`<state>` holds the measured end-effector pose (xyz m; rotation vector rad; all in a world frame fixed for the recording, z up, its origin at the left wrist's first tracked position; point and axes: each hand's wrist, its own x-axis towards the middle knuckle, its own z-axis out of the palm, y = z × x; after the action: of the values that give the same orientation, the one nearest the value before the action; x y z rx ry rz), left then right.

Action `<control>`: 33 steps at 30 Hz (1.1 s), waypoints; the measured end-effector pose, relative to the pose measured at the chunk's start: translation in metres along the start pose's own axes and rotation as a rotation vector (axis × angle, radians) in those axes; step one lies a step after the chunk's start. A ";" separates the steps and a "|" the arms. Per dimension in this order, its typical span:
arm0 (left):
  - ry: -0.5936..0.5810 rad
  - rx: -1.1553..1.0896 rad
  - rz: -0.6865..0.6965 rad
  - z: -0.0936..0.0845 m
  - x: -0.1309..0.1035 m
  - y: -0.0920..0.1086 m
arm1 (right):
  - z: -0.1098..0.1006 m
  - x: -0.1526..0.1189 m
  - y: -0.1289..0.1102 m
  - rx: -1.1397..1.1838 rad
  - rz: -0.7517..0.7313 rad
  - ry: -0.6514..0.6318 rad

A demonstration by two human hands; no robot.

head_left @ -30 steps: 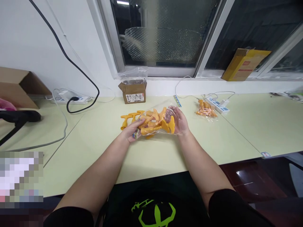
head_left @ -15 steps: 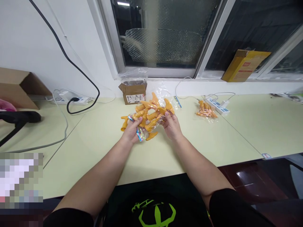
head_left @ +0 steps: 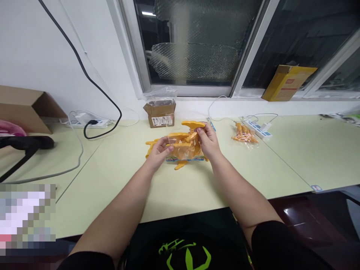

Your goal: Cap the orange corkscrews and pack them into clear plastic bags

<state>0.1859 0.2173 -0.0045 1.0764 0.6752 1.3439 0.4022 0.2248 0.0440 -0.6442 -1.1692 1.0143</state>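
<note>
Orange-yellow pieces (head_left: pixel 181 145) in your clear bag (head_left: pixel 185 153), a pale green table (head_left: pixel 180 191) beneath
Your bag's edge carries a blue multicoloured band (head_left: pixel 185 159), your black shirt (head_left: pixel 149 242) a lime-green print (head_left: pixel 189 259); beyond, you have a brown carton (head_left: pixel 157 111) with a black-on-white label (head_left: pixel 162 120), a yellow box (head_left: pixel 295 86) with red marking, a white power strip (head_left: pixel 258 129) with blue patches and a black cable (head_left: pixel 84 71) against the white wall (head_left: pixel 98 41)

Two hands (head_left: pixel 158 154) (head_left: pixel 210 144); three boxes (head_left: pixel 19 101) (head_left: pixel 161 111) (head_left: pixel 291 84); two power strips (head_left: pixel 102 123) (head_left: pixel 256 128)

tabletop (head_left: pixel 254 165) right of the right hand (head_left: pixel 209 142) is free, with a bagged orange bundle (head_left: pixel 244 134) blocking farther back
</note>
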 end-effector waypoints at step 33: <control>-0.014 0.413 0.208 0.045 0.036 0.089 | -0.039 0.033 -0.049 -0.290 -0.032 -0.121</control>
<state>0.1939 0.2333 0.1000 1.5184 0.8734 1.4053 0.4556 0.2370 0.0883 -0.7978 -1.4449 0.8734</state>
